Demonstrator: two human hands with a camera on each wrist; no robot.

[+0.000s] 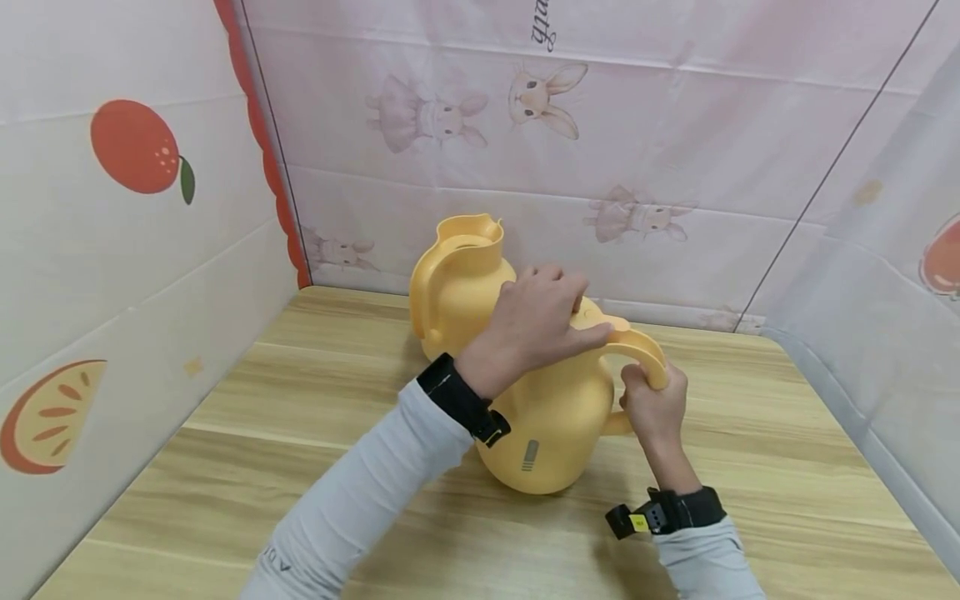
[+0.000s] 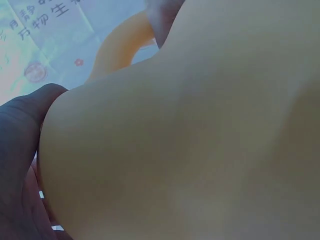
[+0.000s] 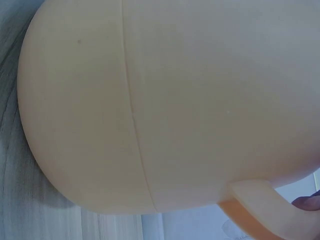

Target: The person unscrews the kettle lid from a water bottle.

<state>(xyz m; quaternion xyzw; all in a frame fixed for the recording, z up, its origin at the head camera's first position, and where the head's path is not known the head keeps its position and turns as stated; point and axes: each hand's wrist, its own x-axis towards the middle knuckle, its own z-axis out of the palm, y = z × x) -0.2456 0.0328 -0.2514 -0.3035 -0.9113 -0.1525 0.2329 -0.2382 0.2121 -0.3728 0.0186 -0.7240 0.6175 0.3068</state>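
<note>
A yellow thermos jug [image 1: 555, 400] stands at the middle of the table, its base down at the wooden top. With my left hand [image 1: 536, 317] I grip it round the top, thumb stretched toward the handle side and fingers over the far side. My right hand [image 1: 658, 404] holds the jug's curved handle [image 1: 637, 346]. The jug's body [image 2: 165, 135] fills most of the left wrist view, with the left thumb and fingers along its edge. In the right wrist view, a seam runs round the body [image 3: 175, 100], and a fingertip [image 3: 307, 202] shows at the handle.
Close behind, to the left, a second yellow jug [image 1: 457, 292] stands with its spouted mouth and handle showing, partly hidden by my left hand. The wooden table [image 1: 300, 433] is walled by printed cloth at the left, back and right.
</note>
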